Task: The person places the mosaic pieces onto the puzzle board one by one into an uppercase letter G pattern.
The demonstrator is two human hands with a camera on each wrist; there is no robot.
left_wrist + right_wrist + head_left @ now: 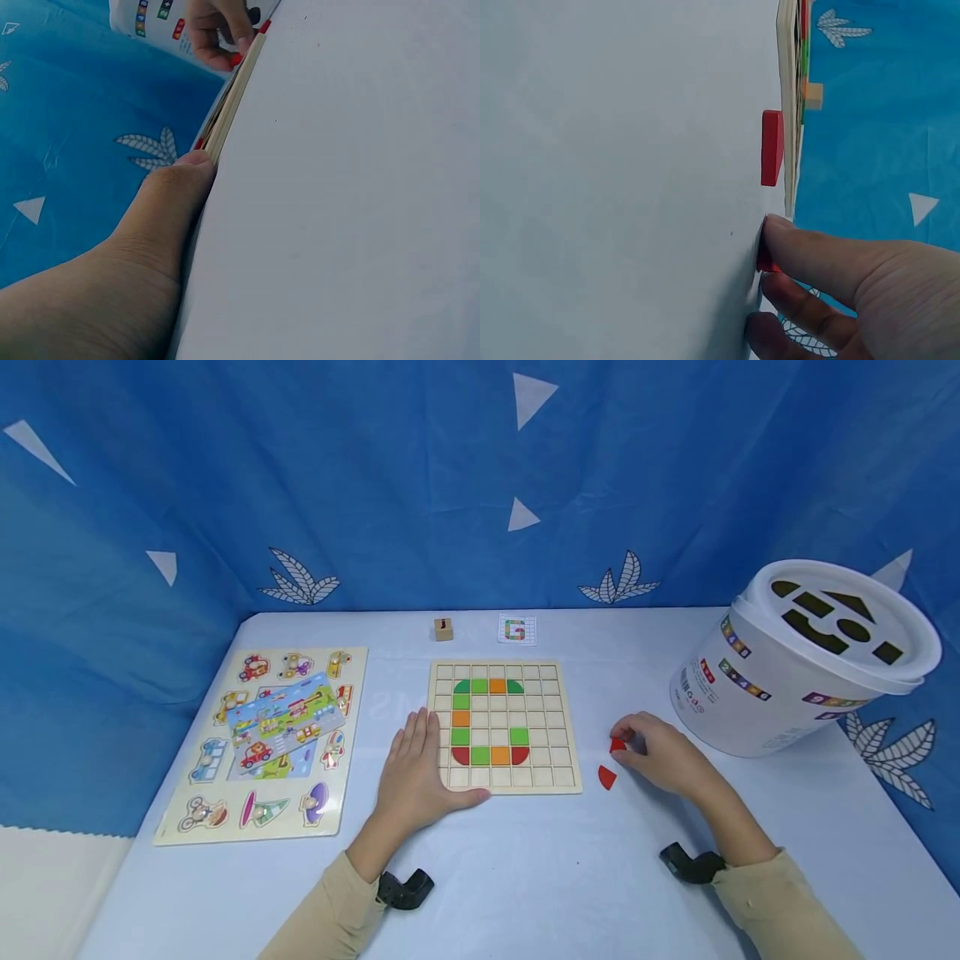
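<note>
A wooden grid board (543, 714) lies mid-table, with green, orange and red pieces forming a G-like outline in its cells. My left hand (414, 777) rests against it, straight fingers along the left side and the thumb (187, 169) at the near edge. To the right of the board, my right hand (663, 756) pinches a small red piece (768, 259) between thumb and fingers, low at the tabletop. Another red piece, a quarter-circle wedge (607, 777), lies on the table between that hand and the board.
Behind the board sit a small wooden cube (443, 629) and a pattern card (517, 630). At left lies a knob puzzle board (322, 814) with picture cards (285, 718) on it. A white bucket (738, 693) with a cut-out lid stands at right. Blue cloth (420, 485) hangs behind.
</note>
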